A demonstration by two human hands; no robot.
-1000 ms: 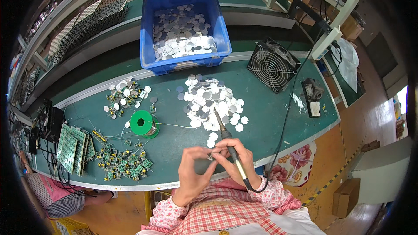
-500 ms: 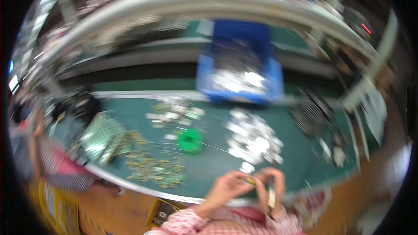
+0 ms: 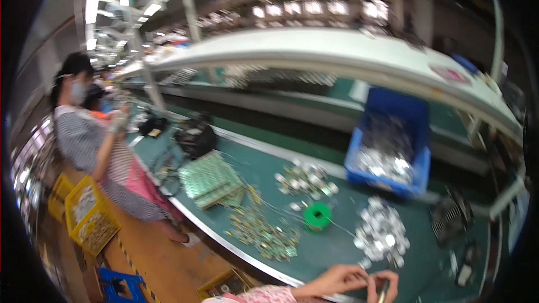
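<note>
At the table's near edge my left hand (image 3: pixel 341 278) is closed in a pinch, its fingertips almost meeting my right hand. Whatever small piece sits between them is too blurred to make out. My right hand (image 3: pixel 387 284) is curled round a slim stick-like tool (image 3: pixel 383 292), whose kind I cannot tell. Just beyond the hands lies a pile of shiny silvery pieces (image 3: pixel 383 230). To its left stands a green spool (image 3: pixel 318 216) with a thin wire running from it. Many small green-and-yellow parts (image 3: pixel 264 235) are scattered further left.
A blue bin (image 3: pixel 353 157) of silvery pieces stands at the back. Stacked green panels (image 3: pixel 210 182) and a black bag (image 3: pixel 195 136) lie left; a black ribbed object (image 3: pixel 451 217) lies right. A co-worker (image 3: pixel 101 134) stands at left beside yellow crates (image 3: pixel 92 233).
The view has swung left and up, so the table and my hands appear lower and further right. The co-worker and crates now show more fully. My hands remain close together.
</note>
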